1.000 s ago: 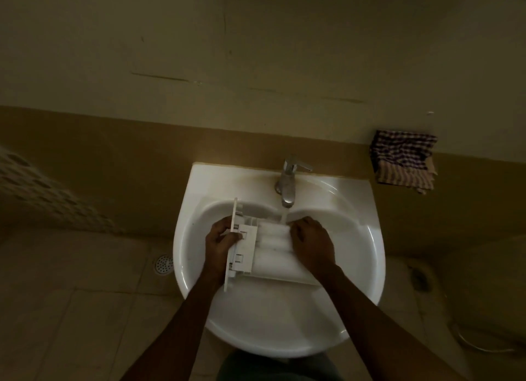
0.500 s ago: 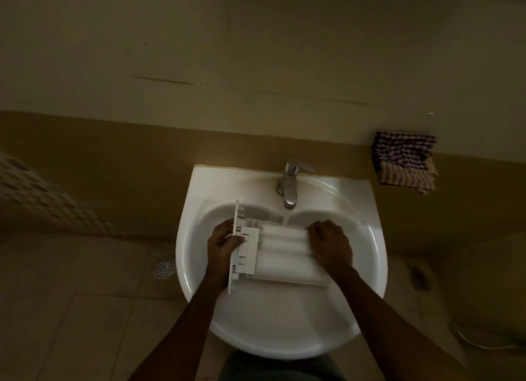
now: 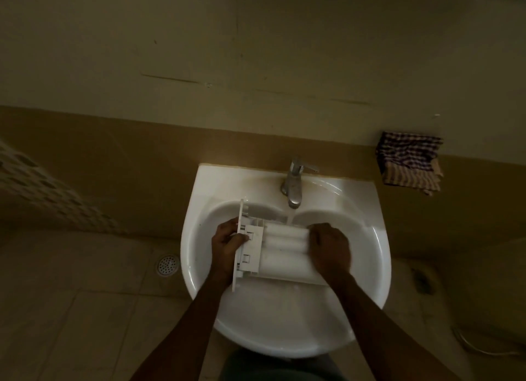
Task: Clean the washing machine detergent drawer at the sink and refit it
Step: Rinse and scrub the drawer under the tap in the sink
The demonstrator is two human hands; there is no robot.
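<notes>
A dim two-tone wall [image 3: 256,53] stands behind a white sink [image 3: 370,267] over tiled floor [image 3: 71,309]. In the basin lies the white drawer [image 3: 284,252] under the running tap [image 3: 294,181]. The left hand [image 3: 227,245] grips its front panel; the right hand [image 3: 330,250] curls on its right end. A checked cloth [image 3: 410,161] hangs far right, and a floor drain [image 3: 168,264] sits left.

left hand [image 3: 227,245] curled in grip, right hand [image 3: 330,248] fingers bent, forearms converging
</notes>
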